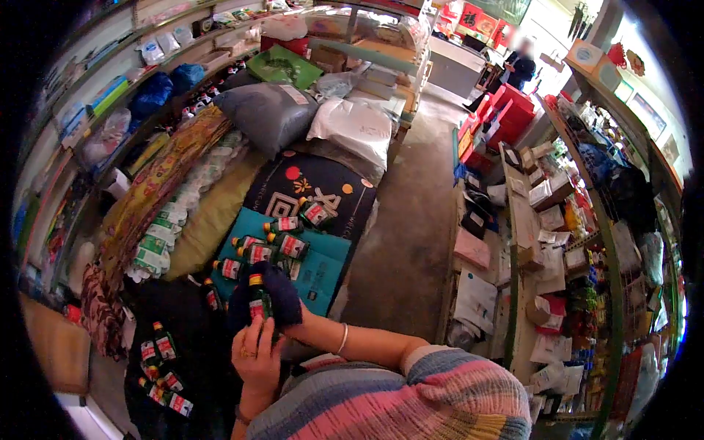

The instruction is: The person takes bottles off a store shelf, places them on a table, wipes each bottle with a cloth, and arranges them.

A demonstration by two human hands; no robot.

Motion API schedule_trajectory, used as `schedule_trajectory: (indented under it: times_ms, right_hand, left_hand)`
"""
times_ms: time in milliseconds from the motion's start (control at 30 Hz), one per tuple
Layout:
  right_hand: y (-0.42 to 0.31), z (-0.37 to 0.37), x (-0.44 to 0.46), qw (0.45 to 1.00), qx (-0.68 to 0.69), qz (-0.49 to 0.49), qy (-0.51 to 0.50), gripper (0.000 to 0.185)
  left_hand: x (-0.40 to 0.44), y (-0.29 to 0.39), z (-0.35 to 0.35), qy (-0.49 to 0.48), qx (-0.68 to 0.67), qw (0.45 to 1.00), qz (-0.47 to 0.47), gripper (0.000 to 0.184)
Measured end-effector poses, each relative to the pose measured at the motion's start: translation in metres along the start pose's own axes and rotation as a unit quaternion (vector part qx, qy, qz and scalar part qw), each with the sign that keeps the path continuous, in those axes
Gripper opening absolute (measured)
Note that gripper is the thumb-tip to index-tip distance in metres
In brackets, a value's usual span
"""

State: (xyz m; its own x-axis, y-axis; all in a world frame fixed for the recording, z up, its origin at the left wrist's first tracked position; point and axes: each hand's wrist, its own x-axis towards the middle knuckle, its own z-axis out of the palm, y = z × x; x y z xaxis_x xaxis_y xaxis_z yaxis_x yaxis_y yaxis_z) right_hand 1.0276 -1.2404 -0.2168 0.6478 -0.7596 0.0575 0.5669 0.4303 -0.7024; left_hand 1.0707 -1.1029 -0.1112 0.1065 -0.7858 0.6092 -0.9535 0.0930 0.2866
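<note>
A: Left hand (257,356) status?
B: Fingertips clamped on the lower end of a small bottle (259,305), center-left of frame. Yellow cap points up-frame, red-and-white label visible.
A: Right hand (295,326)?
B: Mostly hidden by a dark cloth (289,297) bunched around the bottle. Can't tell how its fingers stand. White bracelet (343,338) on that wrist.
A: Just past the hands?
B: Teal sheet (320,253) with a group of similar bottles (292,246), most lying over at mixed angles. It overlaps a dark printed mat (339,176).
A: Lower left?
B: More bottles (164,345) lying on a black covering (202,389).
A: Farther out?
B: Up-frame of the mat, a stuffed grey bag (268,114) beside a white bag (357,130). Patterned fabric roll (158,172) runs diagonally at left. Packed shelves (528,242) on the right side, bare floor (407,213) between them and the mat.
A: Anyone else?
B: One person (521,67), upper right, near a red chair (511,117), well apart from the hands.
</note>
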Motion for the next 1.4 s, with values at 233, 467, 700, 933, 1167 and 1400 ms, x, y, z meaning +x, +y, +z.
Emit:
schedule_trajectory:
  times_ms: [233,467,700,933,1167,1400]
  right_hand:
    - [-0.012,0.006,0.005,0.986,0.136,0.085,-0.049,0.034]
    - [-0.057,0.036,-0.024,0.974,0.064,0.215,-0.040,0.035]
    - [-0.042,0.004,-0.034,0.891,-0.358,-0.154,-0.235,0.045]
    - [-0.006,-0.021,-0.048,0.971,-0.017,0.202,-0.126,0.040]
    - [-0.046,0.013,-0.050,0.909,0.165,0.365,-0.111,0.038]
    - [-0.008,-0.019,-0.036,0.952,-0.011,0.280,-0.120,0.039]
  left_hand:
    - [-0.008,0.000,0.004,-0.039,0.000,0.999,0.021,0.044]
    - [0.001,-0.007,0.006,0.036,0.051,0.998,0.006,0.041]
    - [0.004,-0.001,0.004,0.027,0.038,0.999,-0.011,0.039]
    - [0.008,-0.037,-0.008,-0.002,-0.143,0.969,-0.201,0.035]
    - [0.005,-0.058,-0.012,-0.096,-0.400,0.843,-0.348,0.029]
    - [-0.002,-0.070,-0.019,-0.069,-0.414,0.810,-0.409,0.013]
